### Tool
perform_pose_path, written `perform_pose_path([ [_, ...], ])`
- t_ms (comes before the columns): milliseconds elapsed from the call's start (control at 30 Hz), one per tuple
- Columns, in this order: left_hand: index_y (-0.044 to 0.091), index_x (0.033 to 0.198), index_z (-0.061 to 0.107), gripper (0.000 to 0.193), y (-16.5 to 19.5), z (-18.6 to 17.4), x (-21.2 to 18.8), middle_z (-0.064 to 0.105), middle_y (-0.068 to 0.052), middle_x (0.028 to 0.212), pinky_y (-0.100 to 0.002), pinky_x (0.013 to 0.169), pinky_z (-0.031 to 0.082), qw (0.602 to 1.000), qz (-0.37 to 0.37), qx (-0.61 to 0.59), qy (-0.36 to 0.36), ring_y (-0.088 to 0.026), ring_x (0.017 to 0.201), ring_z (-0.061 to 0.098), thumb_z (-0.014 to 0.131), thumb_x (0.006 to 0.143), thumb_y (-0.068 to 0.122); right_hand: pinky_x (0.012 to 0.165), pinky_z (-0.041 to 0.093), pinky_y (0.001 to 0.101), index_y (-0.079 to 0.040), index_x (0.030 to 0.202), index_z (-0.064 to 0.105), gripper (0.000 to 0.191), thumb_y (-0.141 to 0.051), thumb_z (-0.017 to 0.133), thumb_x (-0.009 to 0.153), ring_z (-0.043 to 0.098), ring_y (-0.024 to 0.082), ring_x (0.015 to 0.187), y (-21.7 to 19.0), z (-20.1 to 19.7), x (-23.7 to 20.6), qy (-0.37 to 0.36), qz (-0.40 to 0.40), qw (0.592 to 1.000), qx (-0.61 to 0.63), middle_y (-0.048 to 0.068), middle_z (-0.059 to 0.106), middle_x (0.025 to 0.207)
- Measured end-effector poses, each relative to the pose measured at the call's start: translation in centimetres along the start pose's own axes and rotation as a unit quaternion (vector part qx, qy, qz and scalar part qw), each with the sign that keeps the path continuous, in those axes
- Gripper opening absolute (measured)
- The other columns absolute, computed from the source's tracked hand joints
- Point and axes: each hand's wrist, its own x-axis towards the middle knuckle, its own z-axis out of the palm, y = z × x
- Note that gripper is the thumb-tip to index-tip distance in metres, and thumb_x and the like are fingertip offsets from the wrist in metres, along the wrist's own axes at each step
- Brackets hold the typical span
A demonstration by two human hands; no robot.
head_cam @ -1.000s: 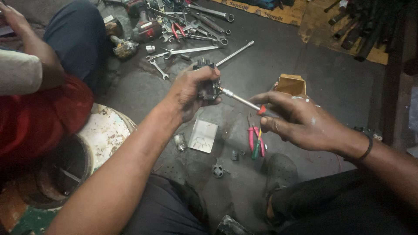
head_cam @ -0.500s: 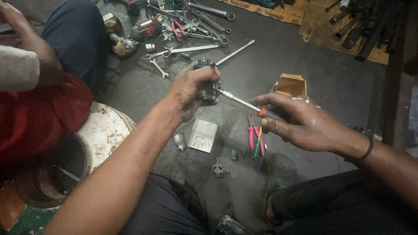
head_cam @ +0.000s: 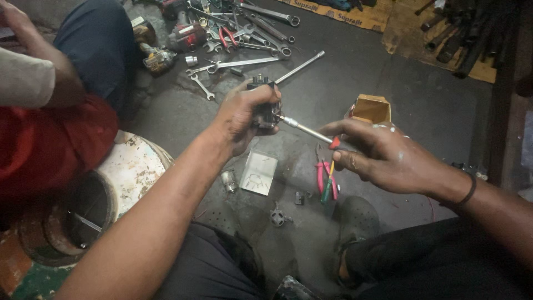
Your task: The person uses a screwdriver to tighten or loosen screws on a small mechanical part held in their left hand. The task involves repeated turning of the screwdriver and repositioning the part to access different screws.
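**Head view: screwdriver set against small black part held over workshop floor**

Head camera is directed down at a dark concrete floor (head_cam: 422,111). A small black mechanical part (head_cam: 265,108) is gripped in the left hand (head_cam: 240,118), fingers wrapped over its top and side, above the floor and roughly at frame centre. A screwdriver (head_cam: 308,130) with a steel shaft and a red handle is pinched between thumb and fingers of the right hand (head_cam: 383,158); its tip is seen touching the right side of the black part. Whether the tip is seated in a screw cannot be told. A dark band (head_cam: 469,191) is worn on the right wrist.

Below the hands, on the floor, are noted: a small clear plastic tray (head_cam: 258,173) with tiny fasteners in it, a short metal cylinder (head_cam: 228,181) just beside the tray's left edge, red-handled pliers (head_cam: 321,176), and two small dark loose pieces (head_cam: 277,214) near the knees. An open cardboard box (head_cam: 371,109) stands behind the right hand. Further back, a scatter of spanners (head_cam: 239,65) and a long socket wrench (head_cam: 300,66) is recorded.

At left, another person in a red garment (head_cam: 50,150) is partly visible, next to a worn round metal housing (head_cam: 83,211).
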Motion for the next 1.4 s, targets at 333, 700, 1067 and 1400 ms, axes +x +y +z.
perform_pose_path([
  [333,0.014,0.097,0.064,0.026,-0.2,0.0,0.1,0.061,0.0,0.081,-0.039,0.061,0.055,1.0,0.002,0.005,0.001,-0.014,0.069,0.062,0.073,0.073,0.021,0.054,0.056,0.0382,-0.025,0.142,0.058,0.054,-0.032,0.067,0.089,0.067,0.017,0.059,0.6,-0.1,0.2,-0.01,0.004,1.0,0.007,0.007,0.075,0.081],
  [700,0.006,0.098,0.063,0.029,-0.8,0.1,0.4,0.065,-0.004,0.078,-0.032,0.047,0.058,0.997,0.056,0.054,0.003,-0.012,0.058,0.064,0.075,0.073,0.012,0.079,0.062,0.0405,-0.015,0.142,0.061,0.049,-0.028,0.066,0.095,0.077,0.023,0.1,3.5,-0.1,0.6,0.002,-0.2,0.98,0.02,0.011,0.074,0.112],
  [1067,0.005,0.107,0.06,0.035,-1.0,-0.1,-0.2,0.068,-0.006,0.082,-0.031,0.049,0.059,0.992,0.105,0.018,-0.063,-0.015,0.063,0.068,0.073,0.074,0.008,0.027,0.043,0.0186,-0.003,0.148,0.05,0.057,-0.021,0.053,0.094,0.057,0.006,0.046,3.4,-1.4,0.5,-0.226,0.024,0.826,0.516,0.004,0.06,0.074],
  [1400,0.004,0.1,0.06,0.03,-3.3,0.8,0.8,0.063,-0.005,0.077,-0.032,0.043,0.054,0.996,0.081,0.045,-0.008,-0.014,0.057,0.062,0.075,0.074,0.009,0.05,0.056,0.0266,-0.023,0.136,0.066,0.042,-0.025,0.066,0.094,0.067,0.012,0.061,3.5,-0.6,0.1,0.049,-0.229,0.966,-0.106,0.008,0.077,0.088],
])
